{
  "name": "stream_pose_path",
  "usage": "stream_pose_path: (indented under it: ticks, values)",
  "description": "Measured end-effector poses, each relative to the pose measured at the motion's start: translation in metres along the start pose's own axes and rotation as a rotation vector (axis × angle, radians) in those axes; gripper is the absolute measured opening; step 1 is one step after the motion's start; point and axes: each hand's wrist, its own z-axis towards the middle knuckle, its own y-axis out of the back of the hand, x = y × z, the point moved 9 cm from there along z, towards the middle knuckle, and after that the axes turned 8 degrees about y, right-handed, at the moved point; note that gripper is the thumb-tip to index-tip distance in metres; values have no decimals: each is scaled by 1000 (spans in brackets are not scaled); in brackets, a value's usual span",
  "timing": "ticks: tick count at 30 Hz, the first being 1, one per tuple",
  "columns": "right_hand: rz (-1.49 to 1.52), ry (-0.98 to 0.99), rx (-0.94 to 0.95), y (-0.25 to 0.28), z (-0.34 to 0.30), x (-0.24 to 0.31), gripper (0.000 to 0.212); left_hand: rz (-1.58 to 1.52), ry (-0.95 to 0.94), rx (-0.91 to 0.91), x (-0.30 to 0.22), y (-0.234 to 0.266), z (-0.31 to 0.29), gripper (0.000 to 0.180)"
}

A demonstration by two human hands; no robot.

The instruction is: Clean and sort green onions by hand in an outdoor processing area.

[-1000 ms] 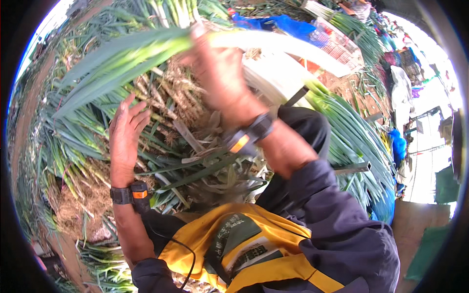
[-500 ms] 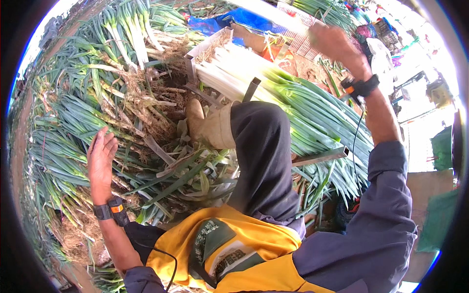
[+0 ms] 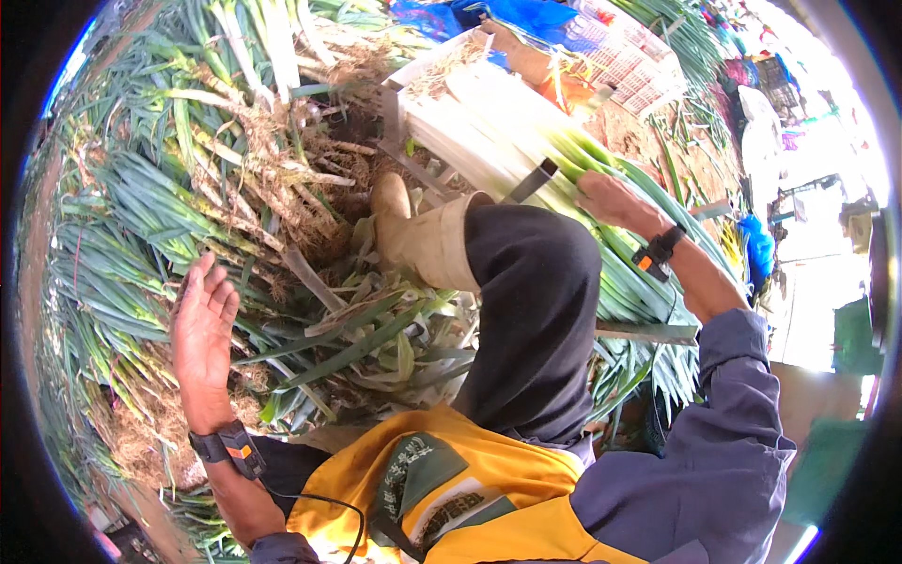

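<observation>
My right hand [image 3: 616, 201] is closed round a leek at the top of a bundle of trimmed leeks [image 3: 526, 160], where the white stems turn green. The bundle lies in a metal rack [image 3: 534, 180], stems toward the far left and leaves toward me. My left hand [image 3: 205, 315] is held up on the left, palm showing and fingers outstretched, with nothing in it. Beneath and beside it spread untrimmed leeks [image 3: 132, 244] with rooty, soil-covered ends [image 3: 268, 188]. Each wrist wears a black strap with a small device.
My beige boot [image 3: 427, 240] and bent knee [image 3: 536, 273] stand between the two leek piles. Stripped leaves [image 3: 385, 348] litter the ground by the boot. A pale plastic crate [image 3: 631, 56] and blue sheeting [image 3: 512, 13] lie at the far side. A metal bar [image 3: 648, 333] crosses the leaves.
My right hand has come down and nearer from above the crate onto the bundle; the blurred white stem it swung is lowered. My left hand stays open, nearly in place.
</observation>
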Motion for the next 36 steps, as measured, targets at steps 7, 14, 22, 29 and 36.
stream_pose_path:
  ticks: [7,14,22,29,36]
  values:
    - [462,-121,226,-26,4,-56,30,-54,-118,76,-18,-11,-16,41]
    - [331,168,-209,196,95,117,55,-348,-334,-109,-70,110,-59,27]
    - [524,700,73,147,176,485,60,-535,-428,-46,-86,146,-73,18]
    - [974,671,323,-123,272,647,38,-545,-475,-33,-95,152,-96,19]
    - [792,407,101,-311,315,679,27,-683,-546,-116,-96,189,-111,23]
